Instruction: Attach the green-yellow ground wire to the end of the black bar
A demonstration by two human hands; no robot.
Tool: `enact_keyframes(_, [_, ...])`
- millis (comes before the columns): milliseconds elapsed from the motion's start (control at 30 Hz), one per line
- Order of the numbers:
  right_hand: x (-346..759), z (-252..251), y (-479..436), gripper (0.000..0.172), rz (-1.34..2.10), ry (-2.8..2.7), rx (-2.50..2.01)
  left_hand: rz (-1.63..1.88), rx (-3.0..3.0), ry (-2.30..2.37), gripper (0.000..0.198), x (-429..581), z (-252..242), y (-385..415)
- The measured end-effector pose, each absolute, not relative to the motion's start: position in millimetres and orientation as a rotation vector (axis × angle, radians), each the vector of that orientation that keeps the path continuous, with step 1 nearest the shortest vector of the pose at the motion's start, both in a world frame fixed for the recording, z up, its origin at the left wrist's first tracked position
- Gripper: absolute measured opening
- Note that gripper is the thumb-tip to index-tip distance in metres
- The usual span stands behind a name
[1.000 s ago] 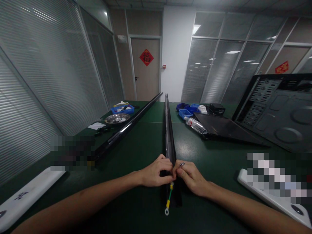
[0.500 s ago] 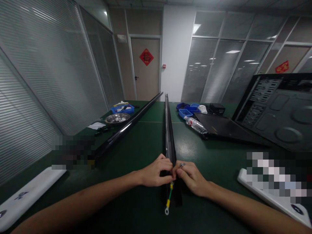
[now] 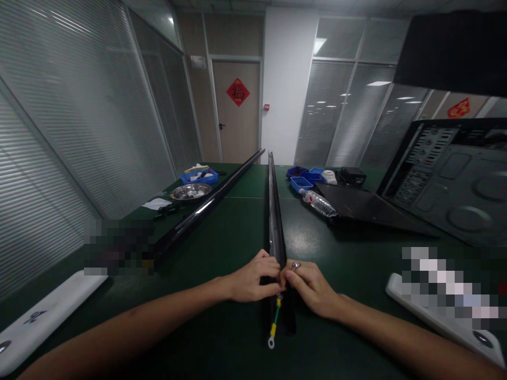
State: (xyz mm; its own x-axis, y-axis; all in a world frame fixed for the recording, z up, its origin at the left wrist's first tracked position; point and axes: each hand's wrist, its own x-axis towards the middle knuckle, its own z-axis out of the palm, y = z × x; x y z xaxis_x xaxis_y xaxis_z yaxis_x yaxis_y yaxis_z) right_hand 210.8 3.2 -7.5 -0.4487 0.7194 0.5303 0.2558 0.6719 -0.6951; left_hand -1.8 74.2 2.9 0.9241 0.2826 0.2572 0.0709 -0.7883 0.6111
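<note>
A long dark channel-shaped rail (image 3: 276,221) runs straight away from me down the table. At its near end my left hand (image 3: 257,278) and my right hand (image 3: 311,287) meet, fingertips touching. My left hand's fingers and thumb are closed over the rail, and my right hand is closed on the other side, with a ring on one finger. What is pinched between them is hidden. A short green wire (image 3: 277,315) with yellow sleeves hangs below the fingertips, its ring terminal (image 3: 271,342) at the lower end. The upper end disappears under my fingers.
Another dark rail (image 3: 206,206) lies at left. Beyond it are a metal bowl (image 3: 190,192) and blue basket (image 3: 209,177). At right are blue bins (image 3: 301,184), a plastic bottle (image 3: 319,203), a black panel (image 3: 368,211) and computer case (image 3: 455,179). White bars (image 3: 51,319) flank me.
A large dark shape, which I cannot identify, has come into view at the upper right. My right fingers have shifted very slightly; the rail and the wire stay put.
</note>
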Motion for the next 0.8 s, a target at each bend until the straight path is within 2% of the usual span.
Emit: enact_keyframes(800, [209.4, -5.0, 3.5, 0.047, 0.623, -2.018, -0.792, 0.438, 2.474, 0.246, 0.013, -3.7, 4.4, 74.2])
